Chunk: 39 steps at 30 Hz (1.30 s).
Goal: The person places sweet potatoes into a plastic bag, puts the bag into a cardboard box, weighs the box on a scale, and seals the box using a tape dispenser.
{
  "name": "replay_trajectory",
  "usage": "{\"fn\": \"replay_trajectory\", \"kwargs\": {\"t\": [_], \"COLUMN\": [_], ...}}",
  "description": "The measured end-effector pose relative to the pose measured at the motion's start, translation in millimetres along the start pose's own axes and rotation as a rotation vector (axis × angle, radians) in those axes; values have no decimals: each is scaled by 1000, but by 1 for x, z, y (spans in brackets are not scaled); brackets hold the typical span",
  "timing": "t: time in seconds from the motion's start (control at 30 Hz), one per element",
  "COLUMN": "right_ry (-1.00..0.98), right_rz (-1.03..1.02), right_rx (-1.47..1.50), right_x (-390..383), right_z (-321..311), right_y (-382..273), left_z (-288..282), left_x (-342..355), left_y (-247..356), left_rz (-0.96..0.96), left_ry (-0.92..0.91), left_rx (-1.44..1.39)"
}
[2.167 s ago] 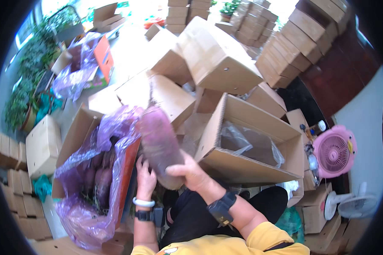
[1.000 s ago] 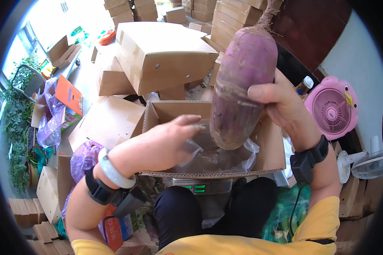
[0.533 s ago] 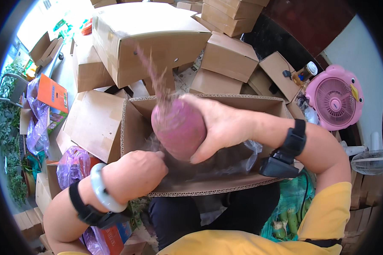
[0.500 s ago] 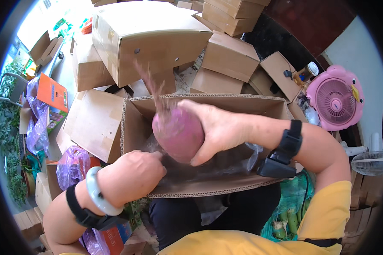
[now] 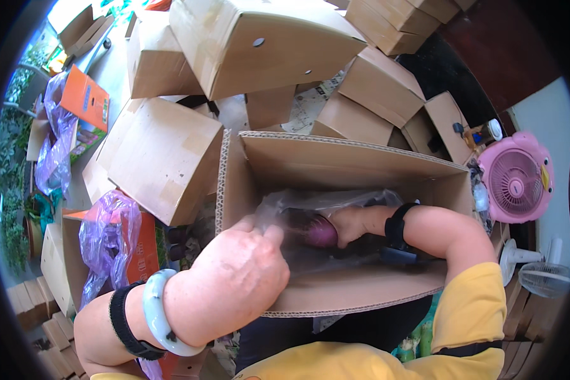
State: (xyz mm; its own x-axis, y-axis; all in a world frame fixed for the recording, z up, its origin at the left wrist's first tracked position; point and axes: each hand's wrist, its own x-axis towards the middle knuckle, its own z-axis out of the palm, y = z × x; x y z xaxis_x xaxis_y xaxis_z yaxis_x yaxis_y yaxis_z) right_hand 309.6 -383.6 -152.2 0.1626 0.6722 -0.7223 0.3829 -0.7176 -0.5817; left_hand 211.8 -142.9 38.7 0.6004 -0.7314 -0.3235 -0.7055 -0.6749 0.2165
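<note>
An open cardboard box (image 5: 354, 155) stands in front of my body, lined with a clear plastic bag (image 5: 370, 199). Down inside it, my right hand (image 5: 354, 225) grips a large purple-pink root vegetable (image 5: 322, 232) from its right side. Part of the vegetable lies behind the plastic, and its left end is hard to make out. My left hand (image 5: 244, 272) is closed at the box's front left, pinching the edge of the bag between thumb and fingers.
Cardboard boxes (image 5: 285, 57) crowd the far side, with a leaning carton (image 5: 164, 158) at left. Purple plastic (image 5: 111, 234) lies over an orange box. At right stand a pink fan (image 5: 516, 177) and a small white fan (image 5: 544, 278). Green vegetables (image 5: 418, 342) sit beside my legs.
My right hand has lowered the root vegetable from above the box into the bag. My left hand has come up with the bag's edge. The view has shifted, moving the box rightward.
</note>
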Motion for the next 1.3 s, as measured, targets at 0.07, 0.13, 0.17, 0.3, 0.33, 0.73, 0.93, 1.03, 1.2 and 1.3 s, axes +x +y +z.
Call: {"fn": "replay_trajectory", "kwargs": {"t": [0.07,0.13,0.17,0.3,0.33,0.73,0.93,1.03,1.2,1.3], "right_ry": [27,68,164,120,166,-340,297,595,744,686], "right_rz": [2,20,9,-71,-171,175,-147,-166,-341,-459], "right_rx": [-64,-125,-46,-372,-240,92,-20,84,-10,-9], "right_x": [5,15,35,44,51,-43,-132,-149,-159,-147], "right_z": [3,23,48,34,48,-52,-56,-26,14,32], "right_y": [-4,15,52,14,54,-51,-140,-189,-241,-263], "left_z": [4,4,1,17,15,25,30,64,145,160], "left_x": [-1,-1,1,-7,0,8,-36,-73,-127,-166], "left_y": [0,-3,-2,3,3,-1,50,88,129,145], "left_rz": [-17,-19,-8,-21,-10,-47,43,-61,-467,-757], "left_ry": [39,33,34,144,156,368,1041,1275,1393,1384], "left_rx": [-1,-16,-16,-15,-11,-81,-337,-480,-456,-381]}}
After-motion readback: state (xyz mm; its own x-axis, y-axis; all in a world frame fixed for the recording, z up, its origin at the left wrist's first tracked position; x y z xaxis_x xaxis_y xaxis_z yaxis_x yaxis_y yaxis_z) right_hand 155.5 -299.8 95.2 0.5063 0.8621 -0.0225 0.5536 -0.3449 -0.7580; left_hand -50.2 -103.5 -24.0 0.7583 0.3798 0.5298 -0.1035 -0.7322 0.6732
